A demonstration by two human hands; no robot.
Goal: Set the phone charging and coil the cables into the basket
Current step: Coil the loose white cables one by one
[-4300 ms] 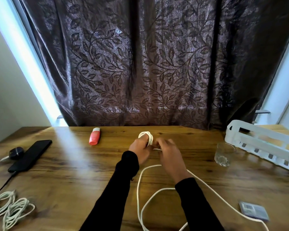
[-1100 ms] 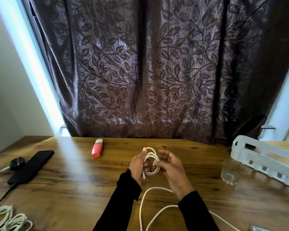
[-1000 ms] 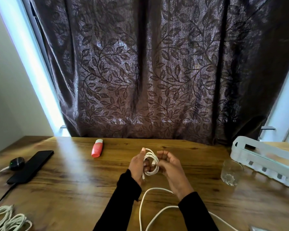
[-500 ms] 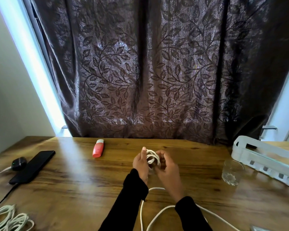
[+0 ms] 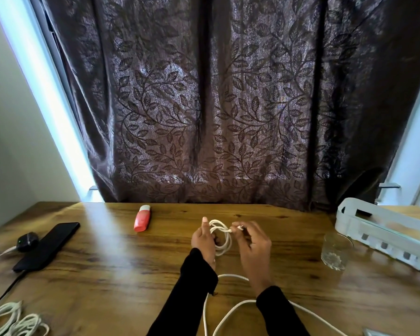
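We note the left hand (image 5: 203, 240) above the desk (image 5: 121, 267), centre, its grip curled round a small coil of the white cable (image 5: 220, 235), thumb upright. Right hand (image 5: 252, 241) just beside it, grip narrow, fingertips pinching the cable end at the coil's top. Remaining cable trails slack toward the near edge btwn the black sleeves. Phone (image 5: 47, 246) lies far left w/ a dark lead at its near end, a round black charger (image 5: 27, 241) touching its left side. White basket (image 5: 383, 232) at far right; glass (image 5: 335, 252) just in front. More coiled cables (image 5: 12, 322) near-left corner. Red-white stick (image 5: 143, 218) at rear.
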